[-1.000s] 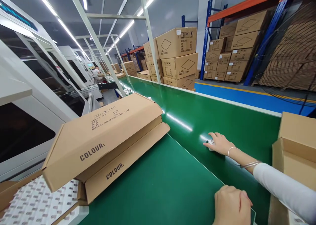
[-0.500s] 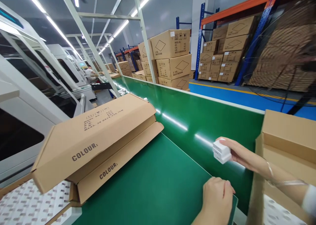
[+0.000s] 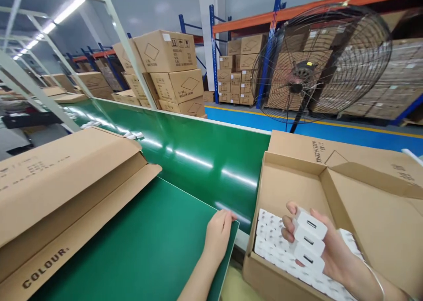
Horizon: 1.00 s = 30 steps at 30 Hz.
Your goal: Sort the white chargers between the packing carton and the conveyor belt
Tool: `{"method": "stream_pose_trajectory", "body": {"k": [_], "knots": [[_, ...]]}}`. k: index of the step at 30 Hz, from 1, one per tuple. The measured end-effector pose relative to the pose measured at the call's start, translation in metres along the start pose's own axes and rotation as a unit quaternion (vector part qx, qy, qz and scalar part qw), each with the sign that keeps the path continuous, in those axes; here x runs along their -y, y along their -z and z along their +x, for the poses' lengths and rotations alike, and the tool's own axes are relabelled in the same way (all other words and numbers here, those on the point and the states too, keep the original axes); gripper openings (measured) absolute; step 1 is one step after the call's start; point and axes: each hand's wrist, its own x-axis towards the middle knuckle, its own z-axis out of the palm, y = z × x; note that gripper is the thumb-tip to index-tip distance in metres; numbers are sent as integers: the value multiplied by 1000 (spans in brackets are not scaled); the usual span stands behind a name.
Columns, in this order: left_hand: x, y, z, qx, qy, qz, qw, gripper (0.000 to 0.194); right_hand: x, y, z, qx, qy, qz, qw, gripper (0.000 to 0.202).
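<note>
In my right hand (image 3: 340,252) is a stack of three white USB chargers (image 3: 309,241), their port faces turned toward me. Thumb and fingers close around the stack from both sides. It is above an open cardboard box (image 3: 292,177), where rows of similar white chargers (image 3: 269,235) lie packed at the near end. My left hand (image 3: 218,232) rests at the far right corner of the green tabletop (image 3: 158,239), its fingers curled into a loose fist; nothing shows inside it.
A second cardboard box (image 3: 76,173) with raised flaps is on the left of the tabletop. Beyond runs a green conveyor belt (image 3: 198,138) with some white pieces (image 3: 134,135). Stacked cartons (image 3: 175,85), a large black fan (image 3: 297,76) and storage racks stand behind.
The view has swung right. My right hand has carried the chargers from above the belt to over the right-hand box and turned their ports toward me. My left hand stays at the tabletop's corner.
</note>
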Motion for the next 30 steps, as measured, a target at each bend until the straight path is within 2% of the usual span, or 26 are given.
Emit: {"method": "stream_pose_trajectory", "body": {"k": [9,22,27,30], "knots": [[-7,0,-5,0,11,14,1000,43,-1,3,-16,18,9,-9,1000,32],[-7,2,-4,8,16,4,1000,43,-1,9,-16,50,14,-15,999,29],[-6,1,-3,14,20,5,1000,44,5,6,-18,13,5,-37,999,29],[-6,1,-3,12,18,3,1000,45,29,7,-16,-32,-17,-166,985,27]]}}
